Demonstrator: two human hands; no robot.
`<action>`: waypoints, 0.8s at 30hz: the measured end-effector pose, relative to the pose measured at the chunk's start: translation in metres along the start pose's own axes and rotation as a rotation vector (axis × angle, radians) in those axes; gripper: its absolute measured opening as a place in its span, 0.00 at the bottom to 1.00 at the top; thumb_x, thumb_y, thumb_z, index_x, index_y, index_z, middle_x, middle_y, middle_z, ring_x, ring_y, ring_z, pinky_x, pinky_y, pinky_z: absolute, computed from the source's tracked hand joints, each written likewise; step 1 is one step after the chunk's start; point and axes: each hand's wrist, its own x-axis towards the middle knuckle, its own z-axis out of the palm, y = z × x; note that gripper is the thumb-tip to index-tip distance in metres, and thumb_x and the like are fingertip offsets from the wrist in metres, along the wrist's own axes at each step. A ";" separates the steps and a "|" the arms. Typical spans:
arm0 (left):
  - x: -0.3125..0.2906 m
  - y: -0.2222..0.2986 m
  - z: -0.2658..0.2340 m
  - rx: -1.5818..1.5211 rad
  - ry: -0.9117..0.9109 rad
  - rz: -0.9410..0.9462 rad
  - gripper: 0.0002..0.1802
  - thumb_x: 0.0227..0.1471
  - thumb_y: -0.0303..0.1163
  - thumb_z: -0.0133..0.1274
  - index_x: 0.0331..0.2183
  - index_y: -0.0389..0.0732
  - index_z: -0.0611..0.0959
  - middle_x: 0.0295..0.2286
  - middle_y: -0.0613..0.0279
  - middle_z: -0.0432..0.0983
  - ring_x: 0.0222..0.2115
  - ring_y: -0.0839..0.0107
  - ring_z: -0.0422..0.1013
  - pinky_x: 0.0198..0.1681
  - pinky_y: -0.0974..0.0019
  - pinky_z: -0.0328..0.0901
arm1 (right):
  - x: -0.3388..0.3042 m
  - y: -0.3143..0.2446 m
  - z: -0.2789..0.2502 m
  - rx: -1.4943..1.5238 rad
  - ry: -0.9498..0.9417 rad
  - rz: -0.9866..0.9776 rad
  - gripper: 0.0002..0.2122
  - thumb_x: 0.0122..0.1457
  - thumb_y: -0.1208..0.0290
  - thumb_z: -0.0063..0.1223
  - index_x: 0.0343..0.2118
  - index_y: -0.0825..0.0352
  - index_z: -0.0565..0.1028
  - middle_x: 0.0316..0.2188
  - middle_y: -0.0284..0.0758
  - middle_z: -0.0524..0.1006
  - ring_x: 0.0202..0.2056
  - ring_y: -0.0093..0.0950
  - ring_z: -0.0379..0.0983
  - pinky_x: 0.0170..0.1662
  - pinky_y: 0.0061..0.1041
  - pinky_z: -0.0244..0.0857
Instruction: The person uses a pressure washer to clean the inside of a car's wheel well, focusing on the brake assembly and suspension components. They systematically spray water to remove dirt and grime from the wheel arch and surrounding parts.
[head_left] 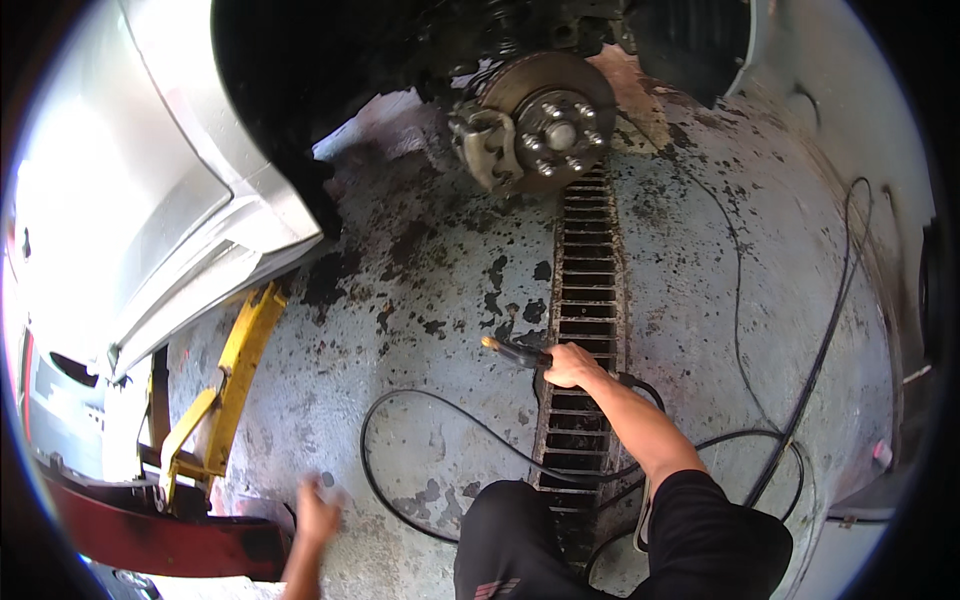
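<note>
Gripping the black nozzle gun (520,354) with the right hand (572,365), wrapped fingers around its rear and pointed the brass tip (489,342) leftward. Hung the left hand (317,515) low, well apart, too blurred to tell whether spread or curled. Seemed stiff and light in the gun's body, slippery if wet, hardly fragile; looked best held by the rear, clear of the tip. Had a black hose (418,391) looped on the floor (680,250) between the hands, bendy yet likely to drag. Showed a floor grate (590,319) beneath the right hand, a brake disc (525,85) far ahead, a yellow lift arm (240,340) beyond the left.
</note>
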 end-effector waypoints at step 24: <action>0.285 0.490 -0.310 0.252 1.385 0.691 0.57 0.52 0.47 0.62 0.70 0.53 0.43 0.69 0.38 0.33 0.68 0.35 0.37 0.69 0.38 0.41 | -0.123 -0.078 -0.159 0.711 0.484 -0.680 0.27 0.53 0.65 0.67 0.56 0.65 0.74 0.31 0.38 0.81 0.33 0.31 0.80 0.42 0.30 0.72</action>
